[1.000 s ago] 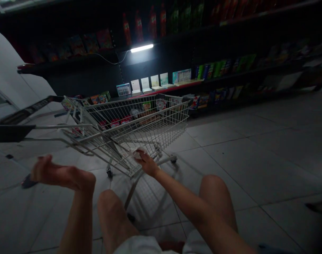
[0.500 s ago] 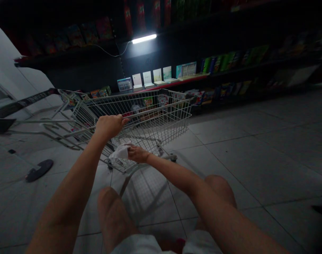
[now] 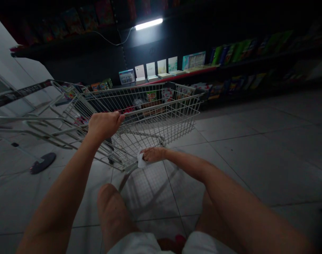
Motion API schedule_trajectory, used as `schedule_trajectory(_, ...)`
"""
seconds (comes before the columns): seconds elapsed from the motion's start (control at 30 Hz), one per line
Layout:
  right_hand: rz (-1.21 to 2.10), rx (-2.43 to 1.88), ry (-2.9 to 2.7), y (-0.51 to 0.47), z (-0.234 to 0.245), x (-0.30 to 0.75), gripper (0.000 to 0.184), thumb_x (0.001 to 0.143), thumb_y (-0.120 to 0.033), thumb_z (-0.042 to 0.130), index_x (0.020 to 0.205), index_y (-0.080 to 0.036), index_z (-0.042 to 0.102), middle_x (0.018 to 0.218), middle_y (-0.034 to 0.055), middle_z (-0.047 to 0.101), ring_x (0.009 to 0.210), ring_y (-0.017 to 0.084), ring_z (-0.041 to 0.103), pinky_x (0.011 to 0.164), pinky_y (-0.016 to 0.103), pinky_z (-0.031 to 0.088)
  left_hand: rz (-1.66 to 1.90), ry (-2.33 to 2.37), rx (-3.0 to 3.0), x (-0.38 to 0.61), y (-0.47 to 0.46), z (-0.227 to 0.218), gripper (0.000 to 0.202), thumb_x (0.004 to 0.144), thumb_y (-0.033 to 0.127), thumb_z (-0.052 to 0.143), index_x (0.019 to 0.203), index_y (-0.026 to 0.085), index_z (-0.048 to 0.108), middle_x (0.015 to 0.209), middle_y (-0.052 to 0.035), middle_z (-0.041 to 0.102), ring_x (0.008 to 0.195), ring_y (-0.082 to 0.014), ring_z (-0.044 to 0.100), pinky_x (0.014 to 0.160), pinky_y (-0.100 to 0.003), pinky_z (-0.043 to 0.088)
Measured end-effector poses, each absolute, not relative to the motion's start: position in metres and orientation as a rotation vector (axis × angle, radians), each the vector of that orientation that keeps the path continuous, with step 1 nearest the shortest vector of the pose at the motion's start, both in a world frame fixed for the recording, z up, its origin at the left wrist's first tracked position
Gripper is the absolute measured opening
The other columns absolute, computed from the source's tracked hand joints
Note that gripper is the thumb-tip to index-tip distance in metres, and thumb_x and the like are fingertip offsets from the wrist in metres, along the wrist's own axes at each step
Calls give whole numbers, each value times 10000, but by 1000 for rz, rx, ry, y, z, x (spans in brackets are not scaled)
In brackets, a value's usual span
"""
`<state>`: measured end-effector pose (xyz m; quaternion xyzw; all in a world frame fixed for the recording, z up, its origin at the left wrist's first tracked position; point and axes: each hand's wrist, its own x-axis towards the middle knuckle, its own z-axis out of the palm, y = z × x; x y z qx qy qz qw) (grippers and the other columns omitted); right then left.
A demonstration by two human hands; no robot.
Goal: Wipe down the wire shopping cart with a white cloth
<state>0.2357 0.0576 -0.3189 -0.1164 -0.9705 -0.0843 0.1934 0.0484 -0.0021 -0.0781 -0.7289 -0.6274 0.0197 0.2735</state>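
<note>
Left hand point(image 3: 104, 125) clenching a wire shopping cart point(image 3: 163, 104), right hand point(image 3: 153, 154) grasping a white cloth point(image 3: 141, 161) mostly hidden, cart's long axis pointing toward dim shelves point(image 3: 177, 74)

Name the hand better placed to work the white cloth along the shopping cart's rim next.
Right, probably: the right hand holds the white cloth against the near rim of the shopping cart. The left hand is curled over the cart's upper side rail, steadying it.

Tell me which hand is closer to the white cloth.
Right. The right hand holds the cloth at the cart's edge; the left hand grips the cart's rim, farther away.
</note>
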Motion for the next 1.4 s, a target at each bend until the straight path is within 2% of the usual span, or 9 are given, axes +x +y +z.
schedule_trajectory(0.1, -273, -229, -2705, 69, -290, 233, 355, 995, -364, 584, 1294, -174, 596, 1294, 83, 623, 1163, 190, 621, 1014, 418, 547, 75, -1699, -1975, 49, -3, -77, 727, 1016, 586, 87, 1096, 181, 685, 988, -156, 771, 947, -362, 733, 733, -391, 478)
schedule_trajectory(0.2, -412, -79, -2568, 91, -241, 226, 284, 1042, -253, 466, 1274, -235, 629, 1299, 18, 642, 1274, 141, 563, 1116, 375, 484, 73, -1716, -1990, 49, -5, -75, 779, 1001, 607, 34, 1092, 191, 686, 1021, -154, 770, 967, -348, 726, 748, -390, 468)
schedule_trajectory(0.33, -592, -97, -2245, 112, -198, 220, 286, 1055, -243, 424, 1201, -232, 671, 1238, 4, 648, 1341, 154, 505, 1188, 427, 433, 63, -1708, -2018, 49, -10, -72, 802, 994, 609, 13, 1081, 190, 692, 1060, -160, 770, 977, -338, 720, 748, -395, 465)
schedule_trajectory(0.53, -564, -266, -2280, 105, -234, 215, 286, 1048, -243, 438, 1094, -227, 719, 1089, 25, 699, 1237, 158, 558, 1201, 407, 436, 80, -1719, -2027, 48, -16, -71, 784, 997, 611, 20, 1071, 198, 682, 1060, -146, 771, 985, -349, 723, 722, -387, 457)
schedule_trajectory(0.77, -652, -209, -2299, 91, -265, 222, 241, 1023, -243, 507, 1164, -248, 703, 1172, 25, 704, 1246, 189, 550, 1086, 418, 472, 76, -1716, -2034, 47, -22, -69, 811, 986, 632, -6, 1060, 198, 675, 1045, -141, 771, 963, -328, 726, 717, -363, 450)
schedule_trajectory(0.9, -601, -273, -2432, 80, -321, 244, 192, 992, -215, 557, 1070, -227, 732, 1135, 44, 722, 1168, 191, 589, 1010, 409, 495, 99, -1714, -2038, 47, -28, -68, 799, 978, 654, 12, 1056, 204, 667, 1031, -133, 770, 957, -320, 727, 720, -352, 448)
schedule_trajectory(1.07, -512, -306, -2654, 68, -377, 273, 248, 959, -180, 592, 1171, -223, 715, 1212, 51, 713, 1204, 191, 598, 971, 382, 502, 130, -1717, -2035, 47, -35, -67, 771, 979, 664, 50, 1071, 200, 659, 1037, -135, 767, 960, -323, 727, 710, -348, 441)
schedule_trajectory(1.23, -562, -117, -2793, 81, -348, 285, 254, 970, -154, 558, 1163, -213, 713, 1248, 33, 709, 1175, 158, 613, 943, 326, 494, 152, -1720, -2025, 42, -41, -67, 778, 954, 711, 69, 1058, 211, 655, 998, -132, 770, 960, -332, 728, 684, -344, 421)
schedule_trajectory(1.4, -614, -94, -2702, 90, -295, 287, 299, 1027, -254, 503, 1288, -248, 649, 1344, 12, 666, 1219, 138, 590, 951, 288, 477, 153, -1708, -2043, 35, -44, -67, 762, 944, 716, 84, 1024, 210, 648, 967, -138, 759, 921, -341, 722, 634, -352, 378)
